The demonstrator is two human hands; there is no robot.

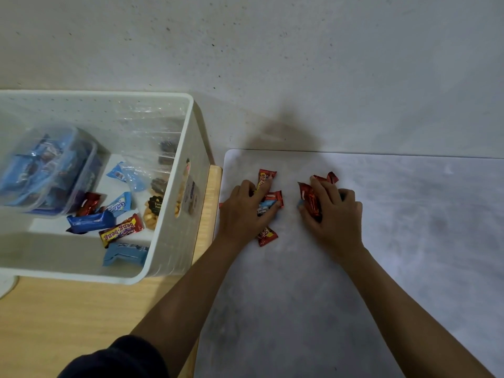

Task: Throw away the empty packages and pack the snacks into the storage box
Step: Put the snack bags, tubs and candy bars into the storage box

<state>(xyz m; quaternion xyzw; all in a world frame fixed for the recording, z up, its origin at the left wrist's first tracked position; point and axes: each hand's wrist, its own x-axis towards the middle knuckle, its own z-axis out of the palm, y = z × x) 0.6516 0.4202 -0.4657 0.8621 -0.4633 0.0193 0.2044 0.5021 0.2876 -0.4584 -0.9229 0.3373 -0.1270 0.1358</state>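
A white perforated storage box [174, 230] stands on the left and holds several blue and red snack packs, a clear tub of blue packs [46, 170] and a bag of crackers [152, 211]. On the grey mat [300, 296], my left hand [245, 211] lies curled over a small heap of red and blue snack packs [270, 200]; one red pack [266, 236] pokes out below it. To the right, my right hand [335, 214] grips several red snack packs [309, 200].
A wooden table [68, 317] carries the box, with the grey mat to its right. A pale speckled wall [272, 50] rises close behind both. My dark sleeve [117, 361] shows at the bottom left.
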